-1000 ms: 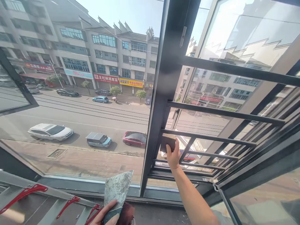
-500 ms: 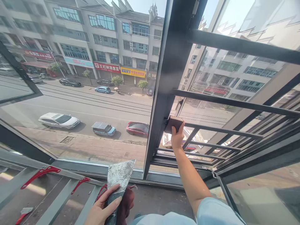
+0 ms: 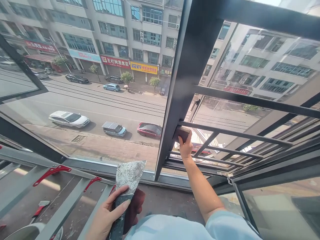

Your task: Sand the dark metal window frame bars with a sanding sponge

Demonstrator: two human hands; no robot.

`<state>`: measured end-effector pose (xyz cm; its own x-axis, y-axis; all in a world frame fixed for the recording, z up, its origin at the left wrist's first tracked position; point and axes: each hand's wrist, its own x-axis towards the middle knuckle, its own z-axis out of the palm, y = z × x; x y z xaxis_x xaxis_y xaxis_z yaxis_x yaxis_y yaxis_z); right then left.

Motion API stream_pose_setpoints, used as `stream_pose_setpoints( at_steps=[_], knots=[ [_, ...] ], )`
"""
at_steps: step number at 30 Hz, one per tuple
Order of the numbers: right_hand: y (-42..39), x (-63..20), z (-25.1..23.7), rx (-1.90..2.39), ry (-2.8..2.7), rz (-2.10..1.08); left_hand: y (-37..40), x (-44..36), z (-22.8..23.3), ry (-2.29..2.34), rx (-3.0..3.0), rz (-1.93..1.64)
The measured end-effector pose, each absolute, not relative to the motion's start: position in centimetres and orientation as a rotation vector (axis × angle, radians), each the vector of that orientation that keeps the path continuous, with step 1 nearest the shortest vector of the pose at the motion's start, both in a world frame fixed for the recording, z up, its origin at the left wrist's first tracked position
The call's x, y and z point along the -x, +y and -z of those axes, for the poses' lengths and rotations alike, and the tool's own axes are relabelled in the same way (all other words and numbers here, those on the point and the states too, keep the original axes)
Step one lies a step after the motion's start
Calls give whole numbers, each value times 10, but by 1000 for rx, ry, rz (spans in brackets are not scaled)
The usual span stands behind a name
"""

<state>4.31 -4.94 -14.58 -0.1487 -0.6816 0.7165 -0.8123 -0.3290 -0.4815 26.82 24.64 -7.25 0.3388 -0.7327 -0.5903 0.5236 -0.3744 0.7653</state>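
Note:
My left hand [image 3: 106, 210] is closed around the dark handle of a putty knife [image 3: 130, 175]. Its wide, stained metal blade points up and away from me. A dark red cloth [image 3: 136, 206] bunches beside the handle, apparently in the same hand. My right arm reaches forward, and my right hand [image 3: 186, 148] grips a dark brown sanding sponge [image 3: 183, 133] with a paler edge. The sponge rests against the inner side of the dark window post [image 3: 172, 100], just under one of the horizontal bars [image 3: 235, 133].
A metal ladder [image 3: 70, 196] with red braces lies across the lower left. Beyond its rungs are a red-handled scraper [image 3: 40, 209] and a pale bucket [image 3: 27, 231]. An opened window sash [image 3: 20, 73] juts in at left. Through the glass, a street [image 3: 112, 106] lies far below.
My right hand has moved the sponge down along the post, from level with the bar to below it. The view has tilted downward, bringing the bucket into sight. My left hand keeps its hold.

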Motion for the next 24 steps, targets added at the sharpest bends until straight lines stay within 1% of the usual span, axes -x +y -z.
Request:
stream_pose_setpoints(
  at_steps=[5, 7, 10, 12, 15, 17, 19, 22, 24],
  knots=[
    [-47, -33, 248, -1964, -1680, -1375, 250, -279, 85, -170, -1427, 1387],
    [-45, -32, 274, -1955, -1659, -1282, 252, -279, 91, -158, -1445, 1377],
    [-35, -33, 296, -1968, -1791, -1069, 251, -277, 96, -138, -1470, 1329],
    [-22, -32, 307, -2029, -1934, -912, 249, -275, 96, -155, -1482, 1327],
    [1, -24, 324, -2256, -2171, -626, 247, -274, 96, -177, -1480, 1350],
    [13, -19, 331, -2342, -2346, -518, 247, -273, 96, -188, -1480, 1317],
    [16, -18, 328, -2393, -2417, -595, 247, -273, 97, -200, -1477, 1304],
    [10, -24, 305, -2456, -2351, -800, 245, -271, 99, -184, -1465, 1372],
    [5, -27, 287, -2447, -2394, -779, 242, -269, 100, -193, -1477, 1364]
  ],
)
